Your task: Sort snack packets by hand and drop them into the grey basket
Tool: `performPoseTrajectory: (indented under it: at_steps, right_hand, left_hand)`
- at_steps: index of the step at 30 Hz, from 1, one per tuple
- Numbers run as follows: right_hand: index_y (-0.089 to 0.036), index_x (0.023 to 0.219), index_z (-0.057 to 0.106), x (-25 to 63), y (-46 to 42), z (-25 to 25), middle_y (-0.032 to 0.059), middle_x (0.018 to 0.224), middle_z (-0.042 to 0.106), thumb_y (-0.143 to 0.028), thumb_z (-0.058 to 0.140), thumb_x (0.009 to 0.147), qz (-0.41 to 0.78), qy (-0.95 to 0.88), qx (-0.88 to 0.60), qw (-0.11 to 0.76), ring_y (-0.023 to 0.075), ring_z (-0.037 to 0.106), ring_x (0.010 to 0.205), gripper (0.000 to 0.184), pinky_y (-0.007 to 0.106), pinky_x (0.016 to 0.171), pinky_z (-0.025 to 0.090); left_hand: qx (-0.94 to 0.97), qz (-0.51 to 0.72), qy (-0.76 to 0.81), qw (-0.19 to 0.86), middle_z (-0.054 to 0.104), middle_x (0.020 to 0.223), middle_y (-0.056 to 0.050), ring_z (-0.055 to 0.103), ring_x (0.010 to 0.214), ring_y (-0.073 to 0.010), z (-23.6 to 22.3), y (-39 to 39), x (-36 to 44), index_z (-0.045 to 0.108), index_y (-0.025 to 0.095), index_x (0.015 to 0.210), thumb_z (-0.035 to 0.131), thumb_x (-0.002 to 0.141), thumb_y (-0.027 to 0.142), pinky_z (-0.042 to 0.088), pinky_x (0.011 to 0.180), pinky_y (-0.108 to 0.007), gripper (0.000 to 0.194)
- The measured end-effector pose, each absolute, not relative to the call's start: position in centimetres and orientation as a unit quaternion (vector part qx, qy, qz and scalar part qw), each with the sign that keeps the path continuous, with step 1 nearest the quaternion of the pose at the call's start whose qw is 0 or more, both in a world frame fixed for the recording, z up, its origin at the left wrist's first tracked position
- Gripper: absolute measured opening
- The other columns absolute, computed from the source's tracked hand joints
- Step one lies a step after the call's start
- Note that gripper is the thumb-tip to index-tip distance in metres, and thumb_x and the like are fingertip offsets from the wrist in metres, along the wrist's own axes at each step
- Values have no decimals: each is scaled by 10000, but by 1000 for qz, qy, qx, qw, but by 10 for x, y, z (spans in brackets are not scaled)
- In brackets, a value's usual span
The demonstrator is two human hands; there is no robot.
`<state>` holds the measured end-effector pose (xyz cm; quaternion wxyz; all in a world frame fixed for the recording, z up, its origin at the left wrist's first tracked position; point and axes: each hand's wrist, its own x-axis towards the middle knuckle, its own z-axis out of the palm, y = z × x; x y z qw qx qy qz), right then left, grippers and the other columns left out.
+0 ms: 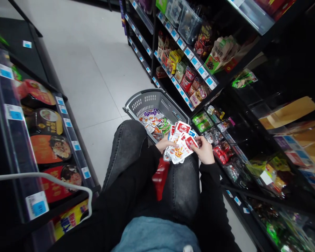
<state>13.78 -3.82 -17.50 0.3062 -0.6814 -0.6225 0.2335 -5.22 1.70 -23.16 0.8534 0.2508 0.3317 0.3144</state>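
Above my knees, a fanned bunch of white-and-red snack packets [180, 145] is held between both hands. My left hand [166, 144] grips the bunch at its left side, thumb on top. On the right, my right hand [203, 149] pinches the edge of the packets with thumb and fingers. Just beyond my knees stands a grey plastic shopping basket [147, 96], with many small snack packets [154, 120] in purple, white, orange and green inside it. A shiny red wrapper-like thing [160, 178] lies on my lap below the packets; its kind is unclear.
To my left, a shelf holds boxed instant meals [51, 148] behind price tags. A white cable [68, 185] crosses there. On my right, black shelving carries bagged snacks [189, 78] and bins of small packs [223, 152]. Grey floor tiles [105, 66] run ahead.
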Motion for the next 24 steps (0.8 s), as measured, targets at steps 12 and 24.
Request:
performPoseTrajectory:
  at_steps: [12, 24]
  right_hand:
    - [-172, 830, 551, 145, -46, -197, 25, 809, 594, -380, 541, 794, 259, -575, -668, 395, 203, 555, 736, 211, 295, 689, 432]
    - [-187, 825, 503, 114, -42, -208, 16, 767, 537, -386, 604, 765, 388, -516, -560, 520, 189, 515, 713, 231, 290, 683, 409]
  left_hand:
    - [256, 361, 342, 829, 715, 896, -91, 647, 933, -306, -231, 17, -49, 577, 149, 999, 807, 384, 150, 480, 848, -398, 656]
    - [304, 370, 401, 781, 670, 784, -16, 630, 735, -218, -231, 16, -50, 552, 154, 992, 644, 404, 79, 469, 647, -291, 599]
